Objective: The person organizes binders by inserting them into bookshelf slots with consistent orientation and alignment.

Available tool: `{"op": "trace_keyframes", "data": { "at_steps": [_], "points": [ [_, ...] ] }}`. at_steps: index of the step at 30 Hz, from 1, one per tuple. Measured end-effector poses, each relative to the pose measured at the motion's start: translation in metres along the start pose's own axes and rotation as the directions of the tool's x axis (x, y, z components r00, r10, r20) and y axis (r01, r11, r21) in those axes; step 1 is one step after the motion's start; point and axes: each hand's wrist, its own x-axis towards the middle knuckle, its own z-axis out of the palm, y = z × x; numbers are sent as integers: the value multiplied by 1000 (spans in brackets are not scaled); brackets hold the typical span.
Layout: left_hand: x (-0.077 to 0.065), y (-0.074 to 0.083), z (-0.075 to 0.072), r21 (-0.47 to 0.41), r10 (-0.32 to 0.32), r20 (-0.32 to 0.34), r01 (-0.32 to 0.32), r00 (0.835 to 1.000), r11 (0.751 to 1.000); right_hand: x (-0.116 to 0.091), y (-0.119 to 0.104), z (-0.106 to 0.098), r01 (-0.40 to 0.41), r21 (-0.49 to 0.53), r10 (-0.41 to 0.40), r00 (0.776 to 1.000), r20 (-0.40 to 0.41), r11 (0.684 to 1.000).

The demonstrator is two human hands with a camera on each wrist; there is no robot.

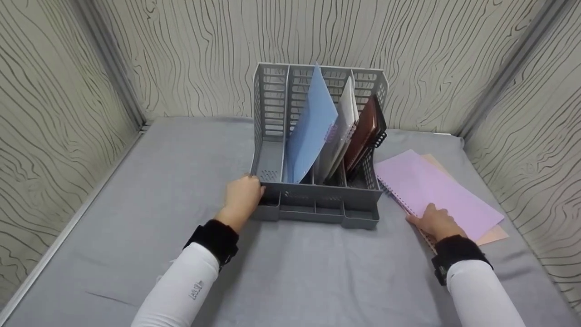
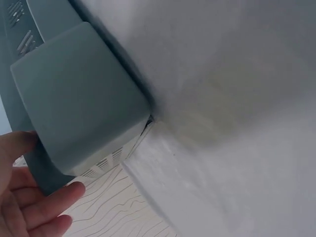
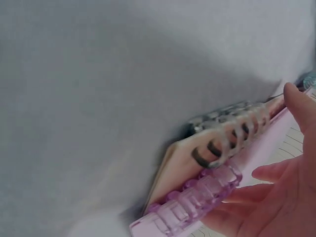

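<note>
A grey desk file organizer (image 1: 317, 200) stands on the cloth. My left hand (image 1: 243, 195) grips its front left corner; in the left wrist view the thumb (image 2: 22, 143) lies on one side of the wall and the fingers on the other. To the right, a purple ring-bound notebook (image 1: 435, 186) lies over a peach one (image 1: 494, 235). My right hand (image 1: 438, 221) pinches their ringed edges, thumb at the spine and fingers over the purple cover. The right wrist view shows purple rings (image 3: 197, 200) and clear rings (image 3: 232, 133) next to that hand.
In the organizer's slots lean a blue folder (image 1: 313, 127), white ring-bound notebooks (image 1: 340, 131) and a dark red-brown notebook (image 1: 363, 131). Small compartments line its front. Grey cloth (image 1: 299, 272) covers the table, and patterned panels (image 1: 199, 59) enclose it.
</note>
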Motion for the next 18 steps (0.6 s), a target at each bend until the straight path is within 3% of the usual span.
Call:
{"op": "trace_keyframes", "data": {
  "at_steps": [9, 18],
  "points": [
    [0, 0, 2, 4, -1, -13, 1, 1000, 1000, 4, 0, 1, 52, -99, -60, 995, -76, 994],
    [-1, 0, 3, 9, -11, 3, 11, 1000, 1000, 2, 3, -3, 101, -155, -113, 991, -68, 983]
  ]
}}
